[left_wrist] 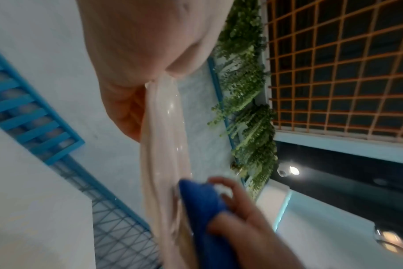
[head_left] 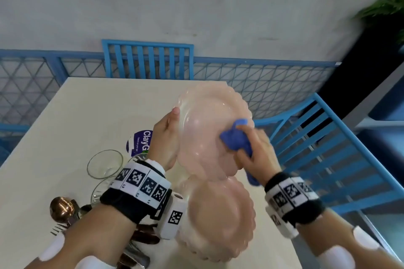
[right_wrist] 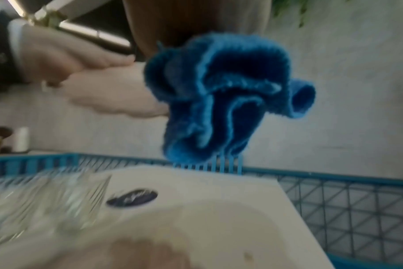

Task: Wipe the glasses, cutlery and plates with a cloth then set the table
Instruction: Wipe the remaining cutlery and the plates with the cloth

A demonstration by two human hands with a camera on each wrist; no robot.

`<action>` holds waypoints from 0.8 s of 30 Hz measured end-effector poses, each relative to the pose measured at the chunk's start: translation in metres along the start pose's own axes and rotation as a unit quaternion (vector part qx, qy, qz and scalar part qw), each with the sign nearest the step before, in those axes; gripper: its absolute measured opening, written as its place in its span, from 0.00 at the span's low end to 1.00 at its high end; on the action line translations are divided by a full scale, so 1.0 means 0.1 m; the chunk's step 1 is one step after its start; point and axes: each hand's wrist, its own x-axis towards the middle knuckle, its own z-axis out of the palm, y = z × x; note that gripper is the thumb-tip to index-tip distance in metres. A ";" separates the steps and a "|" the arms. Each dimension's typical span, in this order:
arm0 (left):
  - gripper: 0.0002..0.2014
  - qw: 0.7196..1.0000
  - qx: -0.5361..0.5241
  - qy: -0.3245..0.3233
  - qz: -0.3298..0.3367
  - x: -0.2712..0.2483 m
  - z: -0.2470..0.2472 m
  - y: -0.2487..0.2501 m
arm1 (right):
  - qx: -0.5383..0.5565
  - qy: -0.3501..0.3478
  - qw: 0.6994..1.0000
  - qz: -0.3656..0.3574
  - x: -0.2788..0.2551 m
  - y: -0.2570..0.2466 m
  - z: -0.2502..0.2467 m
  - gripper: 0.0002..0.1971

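Note:
My left hand [head_left: 168,135] grips the left rim of a pink scalloped plate [head_left: 205,124] and holds it tilted above the table. My right hand [head_left: 253,148] grips a bunched blue cloth [head_left: 235,137] and presses it against the plate's right side. The left wrist view has the plate [left_wrist: 163,145] edge-on with the cloth [left_wrist: 200,203] against it. In the right wrist view the cloth [right_wrist: 221,98] hangs bunched in front of the plate [right_wrist: 113,91]. A second pink plate [head_left: 218,218] lies on the table below. Glasses [head_left: 105,164] stand at the left, with cutlery [head_left: 140,244] near my left forearm.
The cream table [head_left: 83,111] has a purple round sticker [head_left: 140,142] and a copper ball-shaped object [head_left: 61,205] at the left. A blue slatted chair [head_left: 148,59] stands at the far side and another [head_left: 328,155] at the right. A blue mesh railing [head_left: 273,81] runs behind.

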 end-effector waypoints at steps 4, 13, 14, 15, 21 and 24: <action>0.21 0.999 0.018 -0.030 0.025 -0.10 0.13 0.09 | -0.100 -0.002 0.992 -0.078 0.35 -0.04 -0.06 0.27; 0.20 0.994 -0.060 0.058 -0.065 -0.18 0.06 0.05 | -0.111 -0.063 0.991 -0.028 -0.24 0.10 0.17 0.26; 0.20 0.994 -0.066 0.061 -0.068 -0.18 0.06 0.03 | -0.085 -0.077 0.992 -0.046 -0.36 0.07 0.21 0.26; 0.20 0.993 -0.072 0.065 -0.067 -0.18 0.06 0.03 | -0.052 -0.089 0.993 -0.064 -0.47 0.03 0.27 0.25; 0.17 0.994 -0.057 0.069 -0.063 -0.27 0.14 -0.07 | 0.102 -0.109 0.985 -0.088 -0.70 -0.53 0.46 0.23; 0.25 0.994 -0.045 0.035 -0.094 -0.31 0.17 -0.12 | 0.198 -0.130 0.970 -0.055 -0.56 -0.72 0.51 0.27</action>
